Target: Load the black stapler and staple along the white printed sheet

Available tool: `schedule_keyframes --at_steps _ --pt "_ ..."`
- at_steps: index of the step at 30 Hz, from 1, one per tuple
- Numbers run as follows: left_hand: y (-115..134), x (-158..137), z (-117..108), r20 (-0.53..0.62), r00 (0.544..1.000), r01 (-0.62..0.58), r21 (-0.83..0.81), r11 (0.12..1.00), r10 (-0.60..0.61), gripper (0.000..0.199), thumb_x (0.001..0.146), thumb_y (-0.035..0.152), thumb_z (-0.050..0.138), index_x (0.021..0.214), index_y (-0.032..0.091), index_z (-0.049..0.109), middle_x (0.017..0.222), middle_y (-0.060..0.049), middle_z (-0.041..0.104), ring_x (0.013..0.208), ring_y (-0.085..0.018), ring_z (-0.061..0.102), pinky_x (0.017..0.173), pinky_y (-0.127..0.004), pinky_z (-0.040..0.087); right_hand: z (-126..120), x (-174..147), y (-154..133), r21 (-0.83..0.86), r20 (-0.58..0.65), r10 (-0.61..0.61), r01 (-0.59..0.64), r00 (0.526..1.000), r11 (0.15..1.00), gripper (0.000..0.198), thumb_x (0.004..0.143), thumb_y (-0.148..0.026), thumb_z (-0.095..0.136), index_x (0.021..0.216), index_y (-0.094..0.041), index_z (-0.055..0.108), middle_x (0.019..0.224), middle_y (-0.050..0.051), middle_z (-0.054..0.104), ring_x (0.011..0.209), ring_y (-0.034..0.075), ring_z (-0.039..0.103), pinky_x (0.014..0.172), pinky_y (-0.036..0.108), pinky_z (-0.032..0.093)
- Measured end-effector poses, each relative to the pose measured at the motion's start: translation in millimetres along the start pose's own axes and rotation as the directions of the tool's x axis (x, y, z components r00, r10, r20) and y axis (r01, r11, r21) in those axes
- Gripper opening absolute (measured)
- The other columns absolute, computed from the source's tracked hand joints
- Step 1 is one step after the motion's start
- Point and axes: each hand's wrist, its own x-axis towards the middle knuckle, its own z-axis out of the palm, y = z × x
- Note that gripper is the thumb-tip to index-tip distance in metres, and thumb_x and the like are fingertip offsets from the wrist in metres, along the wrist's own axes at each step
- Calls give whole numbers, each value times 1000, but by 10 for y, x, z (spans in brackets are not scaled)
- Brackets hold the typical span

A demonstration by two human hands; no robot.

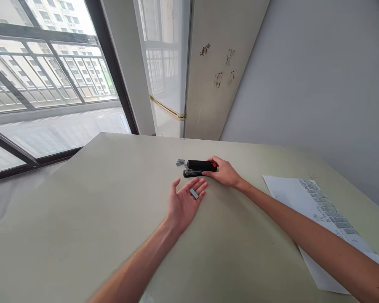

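Observation:
My left hand [185, 203] is turned palm up, its fingers stretched out, and holds a small strip of staples [194, 193] lying across them. Just beyond it, my right hand [223, 171] is closed around the rear end of a black stapler [198, 165] with a red patch near that end. The stapler lies on its side or is tilted; I cannot tell which. Its two arms show a gap between them, and its front end points left. Several more staple strips [180, 162] lie in a loose pile by that end.
A pale table [91, 210] spreads under both hands. A white sheet [286, 189] with grey printed blocks lies at the right, partly under my right forearm. Past the far edge stands a white fridge [214, 101], beside a grey wall [309, 84]. Glass sliding doors [50, 84] are at the left.

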Motion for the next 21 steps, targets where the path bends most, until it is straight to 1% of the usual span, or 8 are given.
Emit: schedule_keyframes --at_steps 4,5,6,8,11,15,18,21 --pt "-10 1 1 18 1000 -9 -6 1000 9 46 104 41 46 114 3 71 135 -26 69 124 -32 69 101 -37 56 -75 -228 -281 -50 -91 -99 94 991 994 28 88 -32 72 115 -26 65 120 7 72 114 27 66 102 47 51" --pt "-18 -1 2 32 999 -8 2 1000 8 46 104 40 46 114 3 71 136 -26 68 126 -32 69 105 -38 55 -75 -344 -374 -71 -118 -140 132 983 989 26 93 -30 68 118 -26 64 122 8 71 118 27 64 105 47 50" --pt "-27 -6 3 46 999 -4 15 1000 4 46 104 39 46 115 2 71 135 -26 69 126 -32 68 107 -38 53 -61 -471 -463 -135 -123 -231 215 965 967 21 98 -27 63 119 -25 63 120 9 71 116 27 64 103 47 50" --pt "-46 -28 11 68 998 14 57 998 -18 46 104 39 47 119 2 70 130 -26 71 127 -31 68 110 -38 52 8 -725 -609 -246 -4 -371 359 929 900 14 100 -25 61 114 -25 63 114 8 72 109 27 65 97 46 53" --pt "-68 -86 30 84 993 70 141 988 -82 49 104 41 49 130 3 68 132 -22 72 130 -30 66 109 -36 51 162 -1007 -711 -373 72 -365 364 928 853 13 98 -24 68 110 -23 62 107 10 72 102 30 66 87 46 55" --pt "-84 -132 51 175 968 134 256 957 -182 54 105 44 49 140 6 65 148 -20 63 136 -32 61 111 -41 50 195 -1206 -726 -393 21 -373 351 928 850 15 102 -17 60 115 -24 60 103 7 76 95 27 71 83 43 57" --pt "-94 -99 57 201 949 153 384 910 -244 52 106 46 51 132 5 70 148 -22 63 136 -34 61 115 -44 47 -84 -1372 -666 -394 -40 -359 315 933 863 18 105 -18 57 121 -26 59 104 4 77 92 23 74 81 38 59" --pt "-95 -48 75 177 947 168 432 886 -267 46 106 43 55 118 4 76 142 -24 66 137 -36 61 122 -47 41 -657 -1629 -420 -415 -145 -266 186 953 891 16 106 -25 56 121 -27 62 101 4 77 87 21 74 80 37 60"
